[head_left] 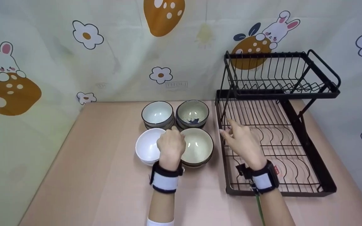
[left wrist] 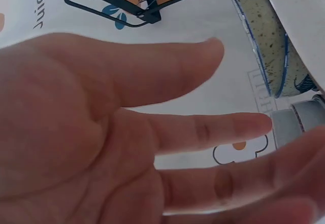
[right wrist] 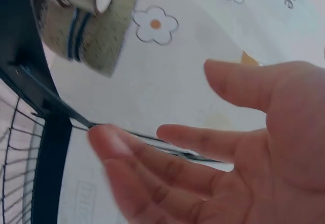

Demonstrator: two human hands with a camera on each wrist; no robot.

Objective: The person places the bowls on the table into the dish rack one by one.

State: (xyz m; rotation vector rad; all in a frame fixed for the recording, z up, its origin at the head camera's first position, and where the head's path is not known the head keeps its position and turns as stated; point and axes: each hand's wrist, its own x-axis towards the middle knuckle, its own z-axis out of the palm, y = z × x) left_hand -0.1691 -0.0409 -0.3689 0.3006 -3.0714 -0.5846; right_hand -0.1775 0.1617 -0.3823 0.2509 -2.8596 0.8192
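Four short stacks of bowls stand close together. A white bowl tops the front left stack and a cream bowl the front right one. Behind them are a pale bowl with a dark rim and a greyish bowl with a blue mark inside. My left hand hovers over the gap between the two front stacks, overlapping both in the head view. The left wrist view shows its thumb and fingers stretched out, holding nothing. My right hand is empty over the left side of the black dish rack, fingers loosely extended.
The rack's upper basket rises at the back right, above the long wire lower tier. A printed cloth hangs behind and at the sides of the pinkish tabletop. A green cable runs from my right wrist strap.
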